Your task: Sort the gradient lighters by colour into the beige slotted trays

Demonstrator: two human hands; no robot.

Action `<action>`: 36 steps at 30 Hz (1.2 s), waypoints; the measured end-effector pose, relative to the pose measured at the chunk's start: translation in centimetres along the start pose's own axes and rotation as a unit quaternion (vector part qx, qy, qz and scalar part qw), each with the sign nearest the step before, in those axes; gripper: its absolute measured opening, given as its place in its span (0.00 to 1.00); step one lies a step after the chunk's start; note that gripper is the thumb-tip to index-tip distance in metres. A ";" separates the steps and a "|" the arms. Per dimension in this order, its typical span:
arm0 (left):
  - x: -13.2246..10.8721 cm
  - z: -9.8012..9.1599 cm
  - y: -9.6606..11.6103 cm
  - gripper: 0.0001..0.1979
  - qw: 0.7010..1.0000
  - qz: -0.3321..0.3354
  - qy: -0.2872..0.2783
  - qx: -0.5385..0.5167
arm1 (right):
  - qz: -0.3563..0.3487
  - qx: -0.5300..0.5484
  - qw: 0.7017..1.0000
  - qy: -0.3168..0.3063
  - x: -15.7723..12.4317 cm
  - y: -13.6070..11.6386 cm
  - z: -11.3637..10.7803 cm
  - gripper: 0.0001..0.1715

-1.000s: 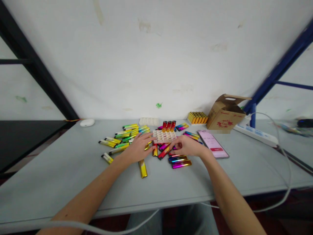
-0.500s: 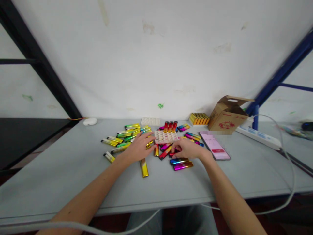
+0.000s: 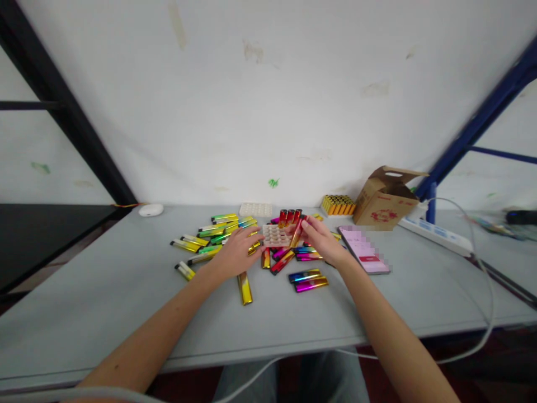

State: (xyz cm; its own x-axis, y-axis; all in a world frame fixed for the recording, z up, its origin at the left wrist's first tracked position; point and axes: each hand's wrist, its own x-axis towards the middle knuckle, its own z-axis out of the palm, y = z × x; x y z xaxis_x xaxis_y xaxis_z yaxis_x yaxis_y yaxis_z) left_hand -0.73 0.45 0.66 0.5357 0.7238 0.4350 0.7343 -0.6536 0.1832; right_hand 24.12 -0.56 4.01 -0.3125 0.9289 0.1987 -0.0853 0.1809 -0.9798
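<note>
A white tray with rows of holes lies among the scattered lighters. Three red-and-gold lighters stand upright along its back row. My left hand grips the tray's left edge between thumb and fingers. Over the tray's right side, my right hand is closed on a red-and-gold lighter, held tilted with its dark top upward. Loose red lighters lie just in front of the tray. Nearer to me are a blue lighter and a magenta-gold one.
Yellow and green lighters spread at the left, with a single yellow one closer. Behind are another white tray, a full block of yellow lighters and a cardboard box. A phone and a power strip lie right.
My right hand has picked up a red lighter from in front of the tray and raised it to the tray's right side. My left hand stays at the tray's left edge.
</note>
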 end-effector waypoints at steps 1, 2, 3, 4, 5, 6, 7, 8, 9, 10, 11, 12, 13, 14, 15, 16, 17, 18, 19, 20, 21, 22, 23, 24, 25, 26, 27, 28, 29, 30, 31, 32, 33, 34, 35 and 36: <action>0.0 0.0 0.0 0.15 1.000 0.000 0.001 -0.003 | 0.014 0.047 0.999 0.012 0.1 0.1 0.2 0.24; 0.0 0.1 -0.1 0.15 1.000 0.001 0.003 -0.007 | 0.031 0.086 0.996 0.025 0.2 0.2 0.4 0.25; 0.0 0.1 -0.1 0.15 1.000 0.001 0.007 -0.012 | 0.050 0.112 0.992 0.038 0.3 0.3 0.5 0.25; 0.0 0.1 -0.1 0.15 1.000 0.002 0.011 -0.016 | 0.069 0.126 0.988 0.051 0.3 0.4 0.6 0.24; 0.0 0.1 -0.1 0.15 1.000 0.003 0.014 -0.018 | 0.086 0.132 0.986 0.062 0.4 0.4 0.6 0.23; 0.0 0.1 -0.1 0.15 1.000 0.003 0.015 -0.016 | 0.098 0.134 0.984 0.071 0.4 0.5 0.6 0.23; 0.0 0.1 -0.1 0.15 1.000 0.003 0.014 -0.012 | 0.105 0.134 0.982 0.081 0.5 0.5 0.5 0.22; 0.0 0.1 -0.1 0.15 1.000 0.003 0.012 -0.007 | 0.108 0.133 0.981 0.088 0.5 0.5 0.4 0.22; 0.0 0.1 0.0 0.15 1.000 0.004 0.009 -0.003 | 0.109 0.132 0.981 0.093 0.5 0.5 0.3 0.22; 0.0 0.2 0.0 0.15 1.000 0.005 0.008 0.000 | 0.109 0.131 0.981 0.093 0.6 0.5 0.2 0.21; 0.0 0.2 0.0 0.15 1.000 0.005 0.007 0.000 | 0.110 0.131 0.981 0.086 0.6 0.5 0.1 0.21; 0.0 0.2 -0.1 0.15 1.000 0.004 0.007 -0.001 | 0.111 0.130 0.982 0.075 0.6 0.5 0.0 0.20; 0.0 0.2 -0.1 0.15 1.000 0.001 0.007 -0.003 | 0.112 0.129 0.983 0.064 0.5 0.5 -0.1 0.20; -0.1 0.2 -0.1 0.15 1.000 -0.001 0.008 -0.007 | 0.113 0.130 0.983 0.056 0.5 0.5 -0.2 0.20; -0.1 0.2 -0.1 0.15 1.000 -0.003 0.008 -0.011 | 0.114 0.133 0.983 0.053 0.5 0.6 -0.2 0.20; -0.1 0.2 -0.1 0.15 1.000 -0.004 0.008 -0.014 | 0.114 0.137 0.982 0.054 0.4 0.6 -0.2 0.20; -0.1 0.2 -0.1 0.15 1.000 -0.004 0.007 -0.015 | 0.115 0.143 0.981 0.057 0.4 0.7 -0.1 0.19; -0.1 0.2 -0.1 0.15 1.000 -0.003 0.006 -0.013 | 0.114 0.151 0.980 0.060 0.4 0.7 -0.1 0.19; -0.1 0.2 -0.1 0.15 1.000 -0.002 0.005 -0.010 | 0.112 0.160 0.979 0.062 0.4 0.8 -0.1 0.20; -0.1 0.2 -0.1 0.16 1.000 -0.001 0.005 -0.006 | 0.109 0.166 0.978 0.061 0.4 0.8 -0.1 0.20; -0.1 0.2 -0.1 0.16 1.000 0.000 0.005 -0.003 | 0.107 0.171 0.978 0.057 0.5 0.9 -0.2 0.20; -0.1 0.2 0.0 0.16 1.000 0.000 0.004 -0.001 | 0.106 0.175 0.977 0.051 0.5 0.9 -0.2 0.20; -0.1 0.1 0.0 0.16 1.000 0.000 0.004 -0.001 | 0.106 0.181 0.977 0.045 0.6 1.0 -0.3 0.20; 0.0 0.1 0.0 0.16 1.000 -0.001 0.003 -0.002 | 0.109 0.189 0.975 0.039 0.7 1.0 -0.3 0.20; 0.0 0.1 0.1 0.16 1.000 -0.003 0.001 -0.004 | 0.114 0.197 0.973 0.034 0.8 0.9 -0.4 0.20; 0.0 0.1 0.1 0.16 1.000 -0.005 0.001 -0.006 | 0.120 0.204 0.971 0.032 0.9 0.9 -0.4 0.22; 0.0 0.1 0.1 0.16 1.000 -0.006 0.001 -0.009 | 0.124 0.208 0.970 0.034 0.9 0.8 -0.5 0.24; 0.0 0.1 0.1 0.17 1.000 -0.007 0.002 -0.012 | 0.125 0.206 0.970 0.038 1.0 0.7 -0.4 0.25; 0.0 0.1 0.1 0.17 1.000 -0.007 0.004 -0.015 | 0.122 0.200 0.971 0.046 0.9 0.6 -0.4 0.24; -0.1 0.1 0.1 0.18 1.000 -0.005 0.005 -0.018 | 0.115 0.193 0.973 0.055 0.9 0.5 -0.3 0.22; -0.1 0.1 0.2 0.19 1.000 -0.004 0.006 -0.020 | 0.105 0.188 0.974 0.065 0.8 0.5 -0.2 0.20; -0.1 0.0 0.2 0.20 1.000 -0.003 0.007 -0.021 | 0.097 0.189 0.975 0.069 0.7 0.5 -0.1 0.19; -0.1 0.0 0.3 0.21 1.000 -0.002 0.007 -0.020 | 0.091 0.195 0.974 0.070 0.6 0.5 0.0 0.20; -0.1 0.0 0.3 0.22 1.000 -0.002 0.005 -0.018 | 0.089 0.203 0.973 0.066 0.5 0.5 0.1 0.21; -0.2 0.0 0.4 0.23 1.000 -0.003 0.003 -0.016 | 0.089 0.211 0.972 0.061 0.5 0.6 0.2 0.22; -0.2 0.0 0.4 0.23 1.000 -0.004 0.001 -0.013 | 0.089 0.217 0.971 0.055 0.4 0.7 0.2 0.22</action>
State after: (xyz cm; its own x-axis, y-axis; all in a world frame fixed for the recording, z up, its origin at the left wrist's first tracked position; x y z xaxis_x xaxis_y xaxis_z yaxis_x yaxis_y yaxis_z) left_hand -0.56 0.09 0.65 0.5296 0.7283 0.4348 0.7272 -0.6537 0.2094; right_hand 23.75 -0.12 3.44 -0.2589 0.9659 -0.0002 -0.4371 -0.1174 -0.8917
